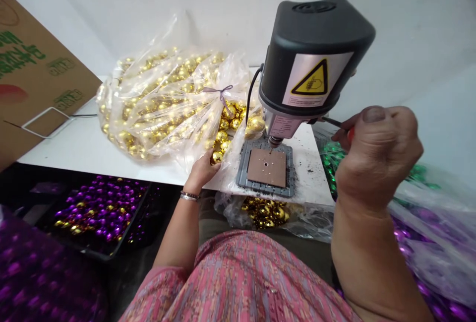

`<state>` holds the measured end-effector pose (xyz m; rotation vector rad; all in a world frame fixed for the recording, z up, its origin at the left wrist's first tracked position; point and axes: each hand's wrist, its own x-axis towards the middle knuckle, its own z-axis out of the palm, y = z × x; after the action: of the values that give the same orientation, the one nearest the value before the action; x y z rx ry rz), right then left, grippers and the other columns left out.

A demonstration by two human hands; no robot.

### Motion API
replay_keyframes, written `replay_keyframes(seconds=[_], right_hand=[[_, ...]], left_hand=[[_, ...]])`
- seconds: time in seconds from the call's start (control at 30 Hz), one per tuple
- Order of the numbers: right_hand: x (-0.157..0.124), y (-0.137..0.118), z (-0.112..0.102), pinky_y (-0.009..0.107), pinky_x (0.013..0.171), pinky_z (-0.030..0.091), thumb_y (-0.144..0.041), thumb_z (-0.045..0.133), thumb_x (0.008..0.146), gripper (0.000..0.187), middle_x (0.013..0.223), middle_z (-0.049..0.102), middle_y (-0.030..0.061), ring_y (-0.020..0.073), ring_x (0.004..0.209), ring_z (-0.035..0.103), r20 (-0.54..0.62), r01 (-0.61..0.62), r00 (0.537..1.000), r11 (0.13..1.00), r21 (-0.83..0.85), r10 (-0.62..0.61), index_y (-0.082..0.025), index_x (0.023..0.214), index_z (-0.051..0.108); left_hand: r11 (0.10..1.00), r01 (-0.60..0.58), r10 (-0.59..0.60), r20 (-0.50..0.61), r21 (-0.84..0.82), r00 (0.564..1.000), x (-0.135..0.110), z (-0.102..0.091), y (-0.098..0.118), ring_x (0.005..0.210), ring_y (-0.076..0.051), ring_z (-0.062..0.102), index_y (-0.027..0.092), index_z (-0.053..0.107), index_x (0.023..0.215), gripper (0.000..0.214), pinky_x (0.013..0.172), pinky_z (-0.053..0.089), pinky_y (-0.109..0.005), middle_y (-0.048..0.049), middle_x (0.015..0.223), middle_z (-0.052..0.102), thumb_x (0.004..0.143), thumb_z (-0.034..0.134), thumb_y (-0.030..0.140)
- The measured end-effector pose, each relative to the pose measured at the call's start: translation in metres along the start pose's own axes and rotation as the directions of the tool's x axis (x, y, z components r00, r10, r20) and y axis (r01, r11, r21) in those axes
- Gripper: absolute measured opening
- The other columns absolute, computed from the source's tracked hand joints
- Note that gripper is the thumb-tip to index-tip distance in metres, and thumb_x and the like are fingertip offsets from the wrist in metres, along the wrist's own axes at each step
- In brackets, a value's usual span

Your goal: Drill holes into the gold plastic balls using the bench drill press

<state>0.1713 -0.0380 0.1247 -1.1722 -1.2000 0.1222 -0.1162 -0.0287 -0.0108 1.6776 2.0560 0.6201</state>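
My right hand (375, 158) is closed around the feed lever (332, 122) of a small black drill press (316, 49), with a bit of red knob showing between the fingers. Beside the drill base, my left hand (204, 169) has its thumb and fingers around a shiny gold ball (216, 157) at the mouth of a clear plastic bag (163, 108). More gold balls (232, 116) spill out there. Under the drill's chuck (275, 142) lies a brown square board (267, 168) with a small hole, on the grey base (243, 178).
A cardboard box (40, 74) leans at the left. Below the white table (55, 148) are a black crate (126, 232) of purple and gold balls and a bag of gold pieces (266, 213). Green balls (332, 163) and purple balls (403, 237) in plastic sit at right. Dark shavings surround the drill base.
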Motion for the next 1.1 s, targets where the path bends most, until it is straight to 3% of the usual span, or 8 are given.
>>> replay_keyframes(seconds=[0.1, 0.23, 0.33, 0.47, 0.63, 0.77, 0.87, 1.1], right_hand=[[-0.002, 0.001, -0.001, 0.029, 0.056, 0.036, -0.064, 0.048, 0.089, 0.047, 0.06, 0.052, -0.003, 0.0092, 0.054, 0.049, 0.009, -0.019, 1.0, 1.0, 0.0, 0.019, -0.02, 0.071, 0.051], [-0.002, 0.003, -0.002, 0.028, 0.056, 0.036, -0.064, 0.05, 0.088, 0.048, 0.059, 0.051, -0.0038, 0.0086, 0.055, 0.048, 0.003, -0.015, 1.0, 1.0, 0.01, 0.015, -0.02, 0.07, 0.053], [-0.002, 0.003, -0.003, 0.028, 0.055, 0.036, -0.062, 0.05, 0.089, 0.047, 0.058, 0.05, -0.004, 0.0084, 0.055, 0.047, 0.015, -0.011, 1.0, 1.0, 0.013, 0.011, -0.02, 0.069, 0.054], [-0.002, 0.003, -0.005, 0.028, 0.056, 0.037, -0.06, 0.049, 0.091, 0.044, 0.059, 0.051, -0.0045, 0.0084, 0.056, 0.048, 0.05, 0.0, 0.999, 1.0, 0.014, -0.001, -0.02, 0.071, 0.054], [-0.001, 0.001, -0.005, 0.028, 0.052, 0.036, -0.06, 0.044, 0.093, 0.043, 0.054, 0.045, -0.0056, 0.0089, 0.051, 0.045, 0.076, 0.07, 0.995, 0.997, 0.017, -0.071, -0.024, 0.072, 0.051], [0.0, 0.0, -0.005, 0.026, 0.053, 0.037, -0.057, 0.044, 0.095, 0.041, 0.056, 0.046, -0.0058, 0.0081, 0.051, 0.045, 0.086, 0.078, 0.993, 0.996, 0.033, -0.081, -0.024, 0.073, 0.05], [-0.001, 0.0, -0.006, 0.025, 0.053, 0.038, -0.056, 0.044, 0.095, 0.04, 0.057, 0.048, -0.0055, 0.0073, 0.052, 0.046, 0.096, 0.084, 0.992, 0.996, 0.032, -0.087, -0.023, 0.073, 0.05], [-0.001, 0.001, -0.007, 0.023, 0.054, 0.04, -0.053, 0.046, 0.096, 0.038, 0.061, 0.053, -0.0055, 0.0055, 0.054, 0.048, 0.1, 0.11, 0.988, 0.99, 0.083, -0.118, -0.022, 0.076, 0.053]], left_hand=[[0.94, 0.004, -0.031, -0.072, -0.341, 0.997, 0.0, -0.001, 0.003, 0.076, -0.016, 0.06, 0.017, 0.06, 0.123, 0.056, 0.069, 0.048, -0.027, -0.0023, 0.088, 0.065, 0.069, 0.071, 0.031], [0.594, -0.032, -0.05, -0.076, -0.804, 0.996, -0.011, -0.012, 0.017, 0.074, -0.012, 0.061, 0.029, 0.042, 0.136, 0.077, 0.059, 0.044, -0.021, 0.0003, 0.096, 0.062, 0.065, 0.074, 0.034], [0.445, 0.01, 0.071, 0.046, -0.895, 0.996, -0.021, -0.016, 0.035, 0.077, -0.013, 0.063, 0.033, 0.043, 0.137, 0.078, 0.059, 0.044, -0.022, -0.0021, 0.1, 0.063, 0.067, 0.077, 0.038], [0.394, 0.176, 0.168, 0.259, -0.902, 0.951, -0.026, -0.005, 0.057, 0.085, -0.017, 0.068, 0.031, 0.048, 0.139, 0.066, 0.063, 0.051, -0.027, -0.0088, 0.109, 0.068, 0.08, 0.068, 0.052], [0.54, 0.231, 0.163, 0.369, -0.809, 0.915, -0.02, 0.019, 0.074, 0.087, -0.017, 0.069, 0.025, 0.051, 0.14, 0.07, 0.064, 0.052, -0.025, -0.0081, 0.113, 0.07, 0.077, 0.074, 0.047], [0.727, 0.11, 0.158, 0.32, -0.678, 0.934, -0.011, 0.03, 0.086, 0.071, -0.013, 0.065, 0.018, 0.059, 0.131, 0.061, 0.055, 0.044, -0.022, -0.0049, 0.097, 0.071, 0.078, 0.072, 0.046], [0.825, -0.002, 0.171, 0.246, -0.565, 0.954, -0.004, 0.035, 0.093, 0.071, -0.013, 0.063, 0.018, 0.065, 0.123, 0.051, 0.061, 0.048, -0.024, -0.0045, 0.096, 0.072, 0.079, 0.071, 0.042], [0.939, -0.138, 0.214, 0.219, -0.315, 0.952, -0.005, 0.034, 0.105, 0.087, -0.02, 0.064, 0.02, 0.069, 0.118, 0.044, 0.079, 0.05, -0.03, -0.0022, 0.095, 0.074, 0.079, 0.07, 0.04]])
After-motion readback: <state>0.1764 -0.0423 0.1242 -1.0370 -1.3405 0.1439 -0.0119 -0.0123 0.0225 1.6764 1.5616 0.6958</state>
